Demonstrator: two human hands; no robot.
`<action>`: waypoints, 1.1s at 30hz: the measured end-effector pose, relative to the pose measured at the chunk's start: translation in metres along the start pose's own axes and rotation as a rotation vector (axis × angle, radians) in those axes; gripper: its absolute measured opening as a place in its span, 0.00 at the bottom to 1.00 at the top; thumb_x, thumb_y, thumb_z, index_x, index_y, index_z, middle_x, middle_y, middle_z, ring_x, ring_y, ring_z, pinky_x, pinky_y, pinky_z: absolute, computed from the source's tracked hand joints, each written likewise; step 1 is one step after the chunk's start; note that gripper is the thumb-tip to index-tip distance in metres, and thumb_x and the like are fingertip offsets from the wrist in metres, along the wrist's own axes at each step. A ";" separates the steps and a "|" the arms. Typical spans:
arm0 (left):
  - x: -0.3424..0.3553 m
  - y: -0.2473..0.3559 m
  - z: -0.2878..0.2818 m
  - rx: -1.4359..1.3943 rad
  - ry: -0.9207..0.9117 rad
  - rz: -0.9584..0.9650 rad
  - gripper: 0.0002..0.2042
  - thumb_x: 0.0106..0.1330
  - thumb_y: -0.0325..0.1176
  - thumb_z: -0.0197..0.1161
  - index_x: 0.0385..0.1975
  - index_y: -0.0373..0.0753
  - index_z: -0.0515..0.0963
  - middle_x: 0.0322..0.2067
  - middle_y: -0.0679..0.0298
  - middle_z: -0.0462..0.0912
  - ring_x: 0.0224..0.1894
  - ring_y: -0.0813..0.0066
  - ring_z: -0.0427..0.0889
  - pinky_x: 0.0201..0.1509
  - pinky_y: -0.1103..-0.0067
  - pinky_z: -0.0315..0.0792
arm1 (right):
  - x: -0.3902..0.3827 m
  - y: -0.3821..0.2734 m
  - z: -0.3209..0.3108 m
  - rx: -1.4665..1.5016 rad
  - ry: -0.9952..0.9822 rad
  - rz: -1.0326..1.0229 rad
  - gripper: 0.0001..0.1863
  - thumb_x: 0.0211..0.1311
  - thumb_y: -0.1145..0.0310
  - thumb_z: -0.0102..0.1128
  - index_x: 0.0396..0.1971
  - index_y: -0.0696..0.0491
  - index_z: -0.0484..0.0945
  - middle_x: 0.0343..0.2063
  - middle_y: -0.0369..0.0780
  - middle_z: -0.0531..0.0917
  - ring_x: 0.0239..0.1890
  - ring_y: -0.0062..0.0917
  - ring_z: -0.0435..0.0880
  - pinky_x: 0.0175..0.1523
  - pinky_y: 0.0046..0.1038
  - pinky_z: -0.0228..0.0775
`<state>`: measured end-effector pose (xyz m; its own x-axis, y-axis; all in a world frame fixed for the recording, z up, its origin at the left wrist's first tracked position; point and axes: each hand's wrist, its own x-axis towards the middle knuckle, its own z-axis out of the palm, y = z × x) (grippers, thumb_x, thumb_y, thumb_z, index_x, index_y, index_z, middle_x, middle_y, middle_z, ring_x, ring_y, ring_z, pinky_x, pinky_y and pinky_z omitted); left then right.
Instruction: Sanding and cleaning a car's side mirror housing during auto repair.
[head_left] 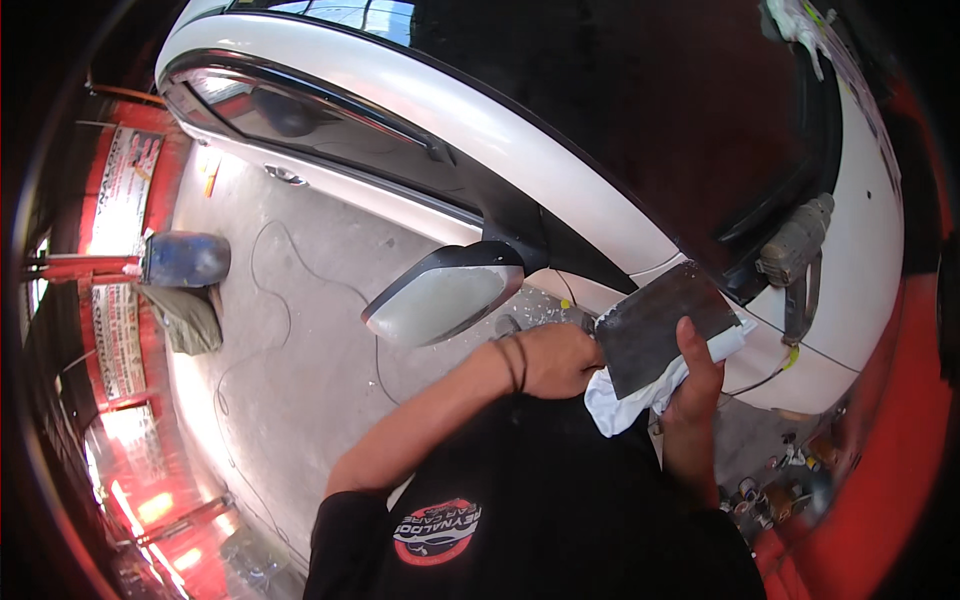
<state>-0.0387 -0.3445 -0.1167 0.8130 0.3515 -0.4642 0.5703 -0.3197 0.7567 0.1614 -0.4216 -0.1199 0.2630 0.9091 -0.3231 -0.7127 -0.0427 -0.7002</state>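
Note:
My right hand (696, 378) grips a flat, dark grey rectangular plate (665, 325) together with a crumpled white cloth (625, 405). Its thumb lies along the front, over the cloth and the plate's edge. Close beside the plate's left edge is my left hand (562, 360), its fingers curled in; whatever they hold is hidden. Both hands are in front of the white car (560, 175), near its side mirror (445, 305), which has a pale, dull patch on its housing. A grey corded power tool (795, 240) rests on the car at the base of the windshield, to the right.
A thin cord (290, 300) winds over the concrete floor (320, 390). Far left stand a blue barrel (187, 258) and a covered bundle (183, 320) by a red wall with banners. Several cans (755, 500) sit low at the right, near a red surface (890, 470).

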 end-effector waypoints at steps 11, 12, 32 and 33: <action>-0.044 0.021 0.046 -1.203 0.733 0.044 0.19 0.84 0.40 0.68 0.62 0.32 0.83 0.51 0.69 0.88 0.50 0.88 0.81 0.57 0.82 0.78 | 0.039 0.012 0.011 -0.202 -0.282 0.377 0.19 0.72 0.75 0.71 0.60 0.59 0.82 0.51 0.41 0.89 0.51 0.24 0.89 0.57 0.27 0.81; -0.044 0.019 0.051 -1.242 0.810 0.002 0.18 0.83 0.41 0.68 0.60 0.32 0.84 0.49 0.69 0.89 0.49 0.87 0.82 0.55 0.82 0.78 | 0.035 0.017 0.016 -0.195 -0.323 0.371 0.19 0.71 0.75 0.71 0.60 0.59 0.82 0.50 0.41 0.89 0.51 0.24 0.89 0.57 0.27 0.81; -0.107 -0.049 0.069 -0.844 0.552 -0.046 0.16 0.81 0.44 0.70 0.47 0.34 0.87 0.36 0.65 0.90 0.38 0.79 0.85 0.47 0.76 0.80 | -0.022 0.058 0.079 -0.607 -0.352 -0.222 0.17 0.74 0.76 0.69 0.60 0.63 0.83 0.52 0.42 0.89 0.52 0.23 0.88 0.57 0.28 0.81; -0.110 -0.055 0.071 -0.729 0.498 -0.066 0.16 0.80 0.44 0.70 0.47 0.34 0.87 0.36 0.63 0.90 0.37 0.77 0.86 0.46 0.75 0.80 | -0.023 0.057 0.082 -0.667 -0.370 -0.340 0.18 0.74 0.79 0.68 0.61 0.66 0.83 0.51 0.43 0.90 0.51 0.23 0.88 0.58 0.28 0.80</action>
<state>-0.1513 -0.4282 -0.1404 0.5388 0.7460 -0.3914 0.2588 0.2955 0.9196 0.0615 -0.4107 -0.0998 0.0808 0.9892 0.1219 -0.0675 0.1275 -0.9895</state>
